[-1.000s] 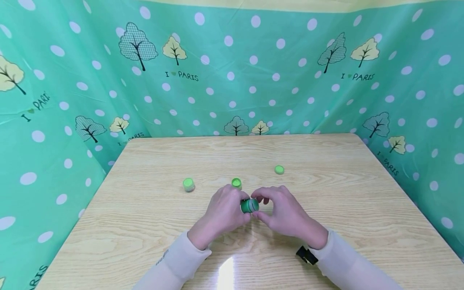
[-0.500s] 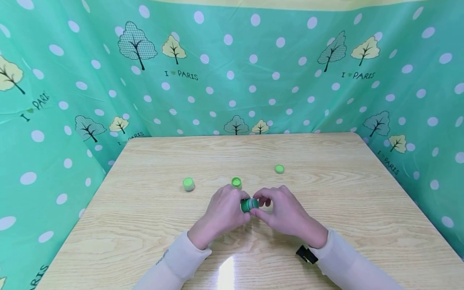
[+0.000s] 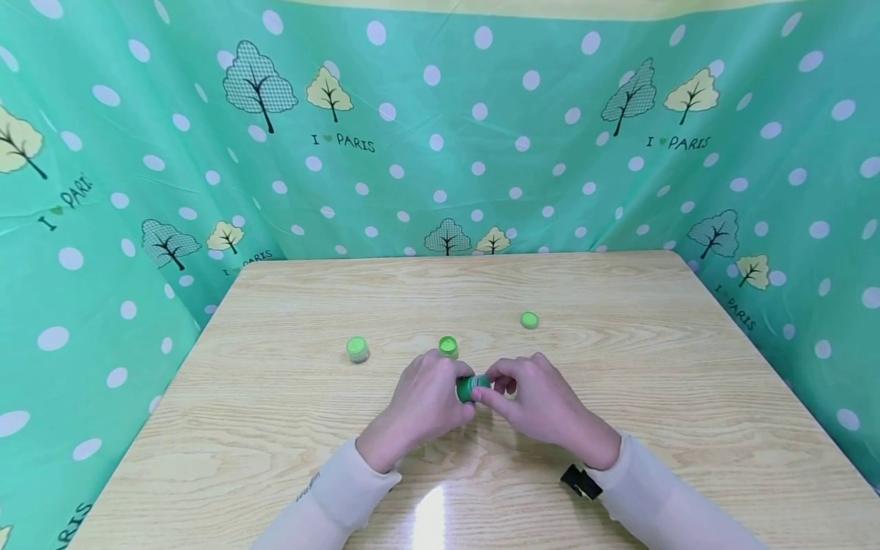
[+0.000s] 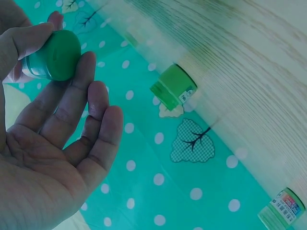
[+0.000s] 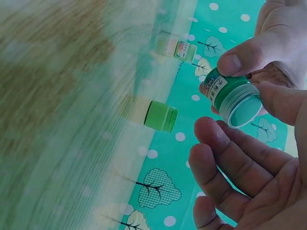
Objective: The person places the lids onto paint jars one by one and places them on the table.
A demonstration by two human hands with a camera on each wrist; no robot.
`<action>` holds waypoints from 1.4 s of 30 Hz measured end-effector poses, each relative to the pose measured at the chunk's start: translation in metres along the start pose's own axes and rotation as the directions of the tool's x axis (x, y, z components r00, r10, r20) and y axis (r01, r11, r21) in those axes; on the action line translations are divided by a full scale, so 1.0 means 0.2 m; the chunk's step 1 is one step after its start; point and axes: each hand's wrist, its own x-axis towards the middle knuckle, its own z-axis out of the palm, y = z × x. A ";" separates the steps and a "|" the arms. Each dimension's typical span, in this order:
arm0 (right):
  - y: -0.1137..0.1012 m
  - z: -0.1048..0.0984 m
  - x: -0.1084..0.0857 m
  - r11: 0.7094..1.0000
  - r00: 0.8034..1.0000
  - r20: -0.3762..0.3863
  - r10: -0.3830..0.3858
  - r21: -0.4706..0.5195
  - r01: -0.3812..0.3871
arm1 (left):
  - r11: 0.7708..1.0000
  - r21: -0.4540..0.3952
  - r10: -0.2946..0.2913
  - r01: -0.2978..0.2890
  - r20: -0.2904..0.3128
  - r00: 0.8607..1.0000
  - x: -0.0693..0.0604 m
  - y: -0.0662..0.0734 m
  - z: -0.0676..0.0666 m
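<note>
Your left hand [image 3: 429, 393] grips a green jar [image 3: 465, 389], your right hand [image 3: 536, 397] pinches its end; a lighter jar [image 3: 448, 345] stands just beyond, a capped jar [image 3: 357, 349] left, a lid [image 3: 529, 320] right.

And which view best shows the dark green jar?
The right wrist view: the dark green jar is large there, with its printed label and translucent rim visible. The left wrist view shows mainly its smooth green end; the head view shows it small, partly hidden by the left hand.
</note>
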 end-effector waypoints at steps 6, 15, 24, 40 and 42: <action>0.00 0.00 0.00 0.998 0.999 0.019 0.038 0.045 -0.038 | 1.000 0.002 0.004 -0.004 0.004 1.000 0.00 0.00 0.00; -0.01 -0.01 -0.01 0.994 0.995 0.043 0.087 0.066 -0.090 | 1.000 -0.014 0.002 -0.001 0.007 1.000 0.00 0.01 0.00; 0.00 -0.01 -0.01 0.992 0.992 0.050 0.112 0.049 -0.114 | 1.000 0.001 -0.010 0.010 0.004 1.000 0.00 0.01 0.00; -0.01 -0.03 -0.01 0.998 0.996 -0.073 -0.050 0.044 0.053 | 1.000 0.008 -0.007 0.007 0.001 1.000 0.00 0.01 -0.01; -0.01 -0.03 -0.01 0.996 0.995 -0.069 -0.073 0.043 0.077 | 1.000 0.003 -0.009 0.009 -0.001 1.000 0.00 0.01 -0.01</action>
